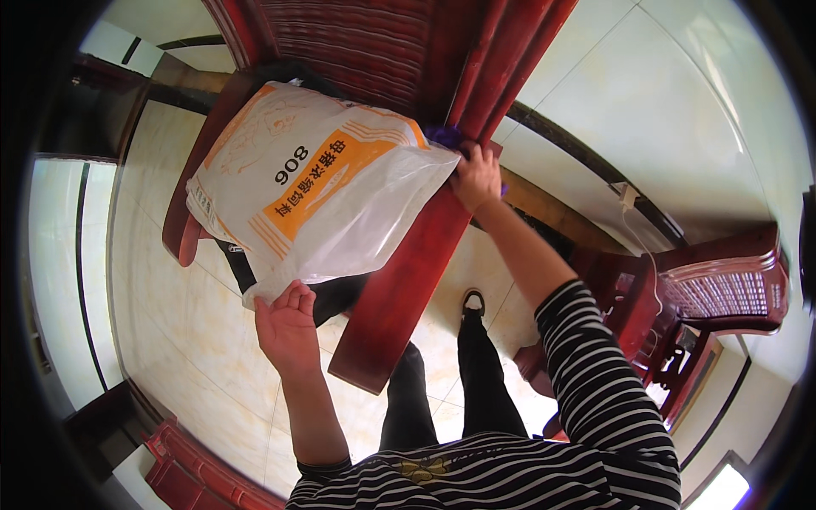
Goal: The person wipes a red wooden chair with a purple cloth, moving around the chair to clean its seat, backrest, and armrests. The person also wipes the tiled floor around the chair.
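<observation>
A white plastic feed sack with an orange printed panel and writing lies on the seat of a red wooden armchair. Its translucent end faces me. The near left corner of that end is pinched in my left hand. At the opposite corner, above the chair's flat wooden armrest, the fingers of my right hand close on the sack's edge, the fingertips partly hidden. Something purple shows just behind the right hand. Black fabric hangs out beneath the sack.
The carved chair back rises behind the sack. Another red wooden chair stands at the right, near a white cable plugged in at the wall. Red furniture sits at the lower left on the tiled floor.
</observation>
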The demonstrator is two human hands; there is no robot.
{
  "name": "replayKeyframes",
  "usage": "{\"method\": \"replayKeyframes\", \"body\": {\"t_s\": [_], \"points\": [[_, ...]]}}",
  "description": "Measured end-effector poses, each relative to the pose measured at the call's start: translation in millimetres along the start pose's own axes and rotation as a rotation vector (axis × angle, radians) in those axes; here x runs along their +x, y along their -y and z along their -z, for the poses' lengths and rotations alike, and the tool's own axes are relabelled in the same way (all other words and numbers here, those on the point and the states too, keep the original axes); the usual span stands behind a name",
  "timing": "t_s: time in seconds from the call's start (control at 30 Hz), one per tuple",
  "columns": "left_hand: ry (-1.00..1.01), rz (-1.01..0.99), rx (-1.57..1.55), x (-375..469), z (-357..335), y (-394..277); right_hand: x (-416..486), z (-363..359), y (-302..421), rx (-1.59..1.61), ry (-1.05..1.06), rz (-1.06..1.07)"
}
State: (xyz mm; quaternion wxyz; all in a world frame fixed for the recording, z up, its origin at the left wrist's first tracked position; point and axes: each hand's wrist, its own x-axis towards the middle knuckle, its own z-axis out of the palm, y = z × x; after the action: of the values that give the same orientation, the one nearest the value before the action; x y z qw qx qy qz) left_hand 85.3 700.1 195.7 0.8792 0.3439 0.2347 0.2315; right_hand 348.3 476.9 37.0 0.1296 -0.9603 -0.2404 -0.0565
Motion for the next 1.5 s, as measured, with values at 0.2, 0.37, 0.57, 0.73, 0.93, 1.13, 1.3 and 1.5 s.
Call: {"method": "replayKeyframes", "body": {"t_s": [0.2,0.37,0.57,0.73,0.93,1.13,1.3,1.5], "points": [[0.025,0.085,0.266,0.5,-6.6,27.9,-17.5,-19.7,10.8,0.138,-0.168,-0.345],[0.408,0.054,0.88,-22.8,16.5,62.9,-50.1,-14.0,29.8,0.3,-0.237,-0.601],[0.098,-0.126,1.107,-38.5,110.1,138.3,-138.4,0.0,80.2,0.498,-0.022,-0.569],[0.153,-0.477,1.982,-42.4,131.5,155.7,-120.2,-7.8,70.7,0.611,-0.091,-0.769],[-0.057,-0.232,1.677,-46.4,102.3,149.4,7.8,-25.0,-22.2,0.553,-0.356,-0.97],[-0.168,-0.049,1.48,-44.8,96.3,149.8,40.2,-25.4,-71.6,0.534,-0.02,-0.92],[-0.156,-0.093,1.493,-41.4,74.7,143.0,50.6,-26.5,-79.6,0.486,-0.023,-0.908],[-0.113,-0.066,1.528,-44.6,93.6,145.9,-12.0,-22.9,-36.9,0.432,-0.323,-0.656]]}}
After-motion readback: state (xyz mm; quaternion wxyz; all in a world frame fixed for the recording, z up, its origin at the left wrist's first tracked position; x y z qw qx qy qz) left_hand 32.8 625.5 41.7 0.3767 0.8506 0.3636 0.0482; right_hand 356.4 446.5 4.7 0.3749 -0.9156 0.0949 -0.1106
